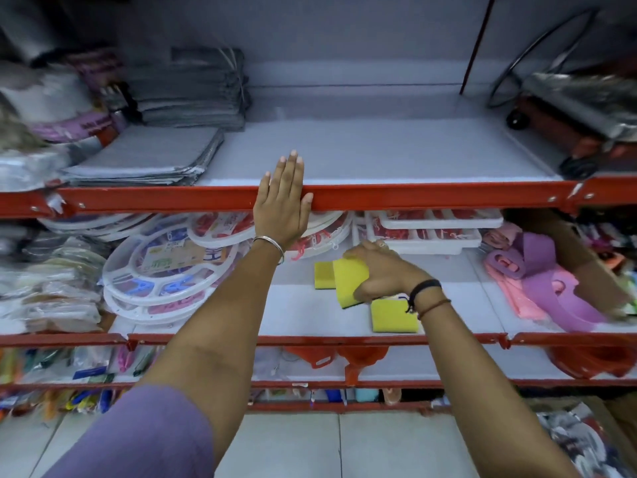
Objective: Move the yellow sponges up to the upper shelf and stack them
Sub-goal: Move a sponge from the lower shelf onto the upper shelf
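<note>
On the lower shelf (pixel 303 315), my right hand (pixel 382 270) grips a yellow sponge (pixel 348 281) with a dark scouring underside, tilted and lifted off the surface. A second yellow sponge (pixel 323 276) lies flat just behind and left of it. A third yellow sponge (pixel 391 315) lies flat near the shelf's front edge, partly under my right wrist. My left hand (pixel 283 201) rests flat with fingers extended on the red front rail of the upper shelf (pixel 379 150), holding nothing.
Grey folded cloths (pixel 148 157) and bagged goods fill the upper shelf's left; a red-wheeled trolley (pixel 572 122) sits at its right. On the lower shelf, round white plastic hangers (pixel 165 267) lie left, white trays (pixel 431 232) behind, pink and purple items (pixel 541 281) right.
</note>
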A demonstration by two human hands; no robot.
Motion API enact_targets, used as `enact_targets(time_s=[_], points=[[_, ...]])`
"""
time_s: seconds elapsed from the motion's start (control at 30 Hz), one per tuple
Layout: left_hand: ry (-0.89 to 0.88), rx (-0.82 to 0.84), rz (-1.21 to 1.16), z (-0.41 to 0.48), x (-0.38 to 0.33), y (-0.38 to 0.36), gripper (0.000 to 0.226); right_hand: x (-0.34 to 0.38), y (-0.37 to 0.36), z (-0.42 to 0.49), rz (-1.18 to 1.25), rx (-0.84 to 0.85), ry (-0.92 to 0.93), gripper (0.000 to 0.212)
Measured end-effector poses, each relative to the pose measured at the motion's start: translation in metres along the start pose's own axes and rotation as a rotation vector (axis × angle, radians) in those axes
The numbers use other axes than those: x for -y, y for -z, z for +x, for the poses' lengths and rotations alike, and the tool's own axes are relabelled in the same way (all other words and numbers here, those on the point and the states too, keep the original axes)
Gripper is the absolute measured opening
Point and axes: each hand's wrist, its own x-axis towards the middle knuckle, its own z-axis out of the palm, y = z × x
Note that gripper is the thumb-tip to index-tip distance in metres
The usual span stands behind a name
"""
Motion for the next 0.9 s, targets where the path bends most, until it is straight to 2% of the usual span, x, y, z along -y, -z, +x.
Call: enact_targets(time_s=[0.17,0.33,0.47,0.53,0.9], points=[[0.020,0.054,-0.009,0.008,0.008,0.012,0.059,0.034,0.076,-0.034,0.088,-0.071,0.153,0.082],[0.081,0.050,-0.038,0.019,0.014,0.011,0.061,0.049,0.132,-0.018,0.060,-0.297,0.267,0.077],[0.076,-0.017,-0.052,0.020,0.015,0.006,0.062,0.050,0.154,0.037,0.044,-0.501,0.193,0.085],[0.070,-0.044,-0.049,0.021,0.017,0.003,0.062,0.049,0.157,0.065,0.048,-0.550,0.131,0.087],[0.008,-0.172,0.022,0.021,0.022,-0.011,0.061,0.056,0.135,0.145,-0.003,-0.217,0.084,0.079]])
